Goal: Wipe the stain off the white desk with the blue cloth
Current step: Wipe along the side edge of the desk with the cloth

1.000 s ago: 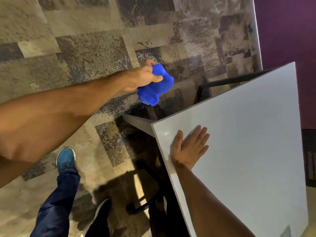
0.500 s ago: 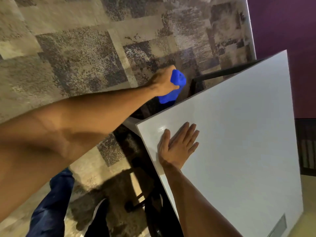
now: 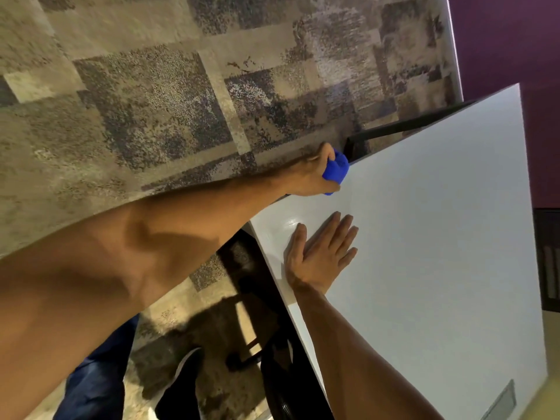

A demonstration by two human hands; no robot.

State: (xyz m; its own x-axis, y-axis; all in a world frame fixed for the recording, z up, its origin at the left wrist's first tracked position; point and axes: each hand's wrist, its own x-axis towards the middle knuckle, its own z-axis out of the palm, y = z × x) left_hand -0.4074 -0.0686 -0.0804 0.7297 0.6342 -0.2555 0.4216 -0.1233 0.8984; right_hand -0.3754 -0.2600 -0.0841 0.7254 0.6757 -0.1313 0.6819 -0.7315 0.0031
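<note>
The white desk (image 3: 430, 244) fills the right half of the view, tilted. My left hand (image 3: 307, 177) reaches across from the left and is shut on the bunched blue cloth (image 3: 335, 168). The cloth sits at the desk's far left edge, touching or just over the surface. My right hand (image 3: 321, 253) lies flat, palm down and fingers spread, on the desk near its corner. I cannot make out any stain on the white surface.
Patterned grey-brown carpet (image 3: 151, 101) covers the floor to the left. A purple wall (image 3: 509, 40) stands behind the desk. The black desk frame (image 3: 394, 131) shows at the far edge, and a dark chair base (image 3: 242, 353) beside my jeans-clad leg (image 3: 97, 380). A grey cable cover (image 3: 500, 401) sits in the desk's near corner.
My left hand has carried the blue cloth from out over the carpet to the desk's edge. My right hand has stayed flat on the desk.
</note>
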